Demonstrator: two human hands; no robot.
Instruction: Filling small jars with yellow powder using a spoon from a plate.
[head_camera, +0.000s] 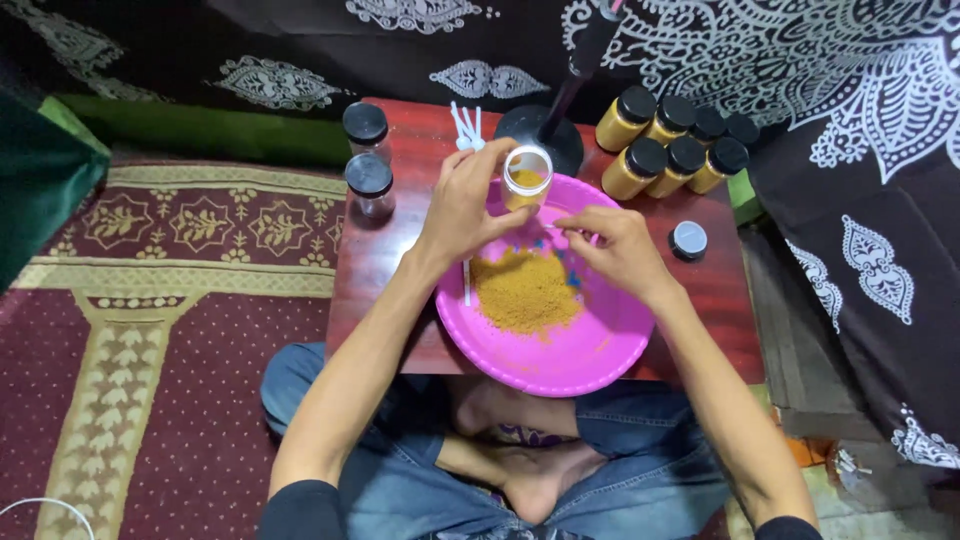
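My left hand (468, 200) grips a small clear jar (526, 176) with no lid, partly filled with yellow-brown powder, above the far rim of a pink bowl (600, 350). A heap of the same powder (524, 290) lies in the bowl. My right hand (612, 245) hovers over the bowl with its fingers pinched on a small white spoon, close to the jar. A thin white stick (466, 282) lies at the bowl's left edge.
The bowl sits on a low red wooden table (385, 255). Two empty black-lidded jars (368, 180) stand at the left, several filled jars (660, 145) at the back right. A loose lid (688, 240), white spoons (466, 128) and a black stand base (540, 130) are nearby.
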